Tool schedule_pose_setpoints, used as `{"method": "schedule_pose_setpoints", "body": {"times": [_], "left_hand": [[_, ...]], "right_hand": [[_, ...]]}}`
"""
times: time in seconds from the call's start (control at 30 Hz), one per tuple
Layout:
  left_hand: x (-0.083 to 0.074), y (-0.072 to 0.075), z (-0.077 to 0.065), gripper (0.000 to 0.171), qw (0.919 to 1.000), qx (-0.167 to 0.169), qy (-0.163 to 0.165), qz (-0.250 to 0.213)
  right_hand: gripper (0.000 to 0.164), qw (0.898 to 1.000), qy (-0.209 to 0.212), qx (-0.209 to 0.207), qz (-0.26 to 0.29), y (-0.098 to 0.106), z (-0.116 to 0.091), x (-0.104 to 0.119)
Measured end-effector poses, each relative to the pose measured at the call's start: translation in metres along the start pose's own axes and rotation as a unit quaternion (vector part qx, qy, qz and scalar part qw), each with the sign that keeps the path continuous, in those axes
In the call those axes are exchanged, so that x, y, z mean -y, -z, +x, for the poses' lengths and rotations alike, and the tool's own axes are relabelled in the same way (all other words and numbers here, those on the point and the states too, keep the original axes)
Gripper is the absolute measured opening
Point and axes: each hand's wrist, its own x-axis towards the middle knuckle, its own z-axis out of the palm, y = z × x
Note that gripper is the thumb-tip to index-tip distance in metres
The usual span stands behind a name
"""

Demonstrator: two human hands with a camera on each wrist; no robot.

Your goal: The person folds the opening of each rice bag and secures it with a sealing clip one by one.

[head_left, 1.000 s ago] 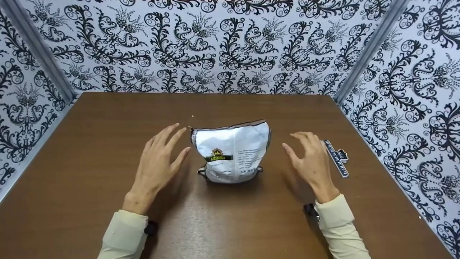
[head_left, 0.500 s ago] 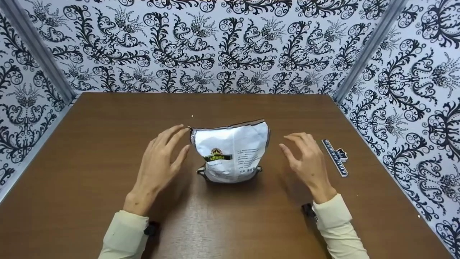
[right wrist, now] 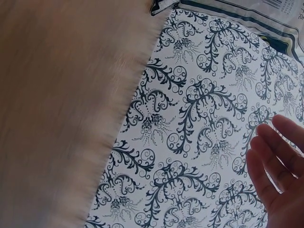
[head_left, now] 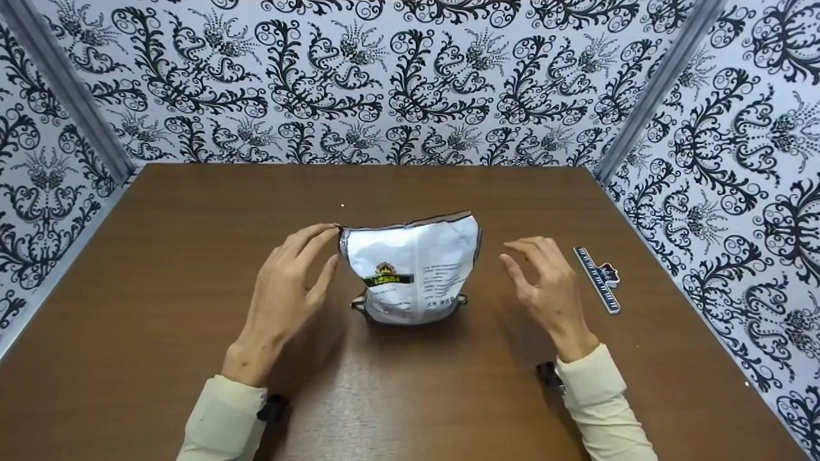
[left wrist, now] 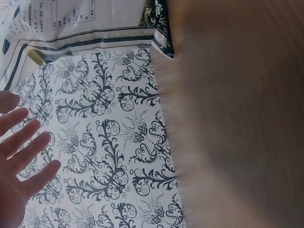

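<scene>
In the head view, a white printed plastic bag point(head_left: 416, 262) stands upright mid-table, its wide top edge trimmed dark. My left hand point(head_left: 282, 294) is held beside its left side, fingers spread, the fingertips right at the upper left corner. To the right, a small gap apart from the bag, my right hand point(head_left: 548, 288) is held with fingers loosely bent and nothing in them. The left wrist view has the bag point(left wrist: 80, 21) at the top and my spread fingers at lower left. At lower right in the right wrist view, my right hand point(right wrist: 280, 175) shows relaxed fingers.
A clip with a long dark-and-white striped bar point(head_left: 597, 280) lies on the brown table point(head_left: 192, 211), right of my right hand. Patterned walls point(head_left: 410, 83) close off the back and both sides. Dark devices sit at both cuffs.
My right hand has moved slightly left, closer to the bag. My left fingertips have drifted a little right to the bag's upper corner. The bag and the clip stay put.
</scene>
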Motion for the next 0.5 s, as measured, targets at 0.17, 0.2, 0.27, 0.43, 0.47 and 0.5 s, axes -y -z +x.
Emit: {"method": "schedule_pose_setpoints", "body": {"times": [0.17,0.2,0.27,0.43,0.47,0.5], "left_hand": [[-0.0028,-0.0006,-0.0006,0.04,0.9998,-0.013,-0.008,-0.009],[-0.0033,-0.0007,-0.0007,0.04,0.9998,-0.013,-0.007,-0.01],[-0.004,-0.0009,-0.0011,0.04,0.9998,-0.011,-0.003,-0.013],[-0.0055,-0.0009,-0.001,0.038,0.9996,-0.01,0.01,-0.026],[-0.0058,-0.0009,-0.0008,0.038,0.9994,-0.01,0.012,-0.03],[-0.0062,-0.001,-0.0005,0.038,0.9993,-0.011,0.014,-0.032]], "right_hand": [[0.015,1.0,-0.001,-0.008,0.026,-0.0013,-0.0002,-0.0004],[0.015,1.0,-0.001,-0.008,0.03,-0.0015,-0.0001,-0.0003],[0.016,0.999,-0.001,-0.008,0.035,-0.0019,-0.0003,0.0],[0.016,0.999,-0.006,0.001,0.043,-0.0047,-0.0007,0.0027],[0.017,0.999,-0.008,0.004,0.046,-0.0055,-0.0008,0.0036],[0.017,0.999,-0.01,0.008,0.048,-0.0064,-0.0009,0.0045]]}}
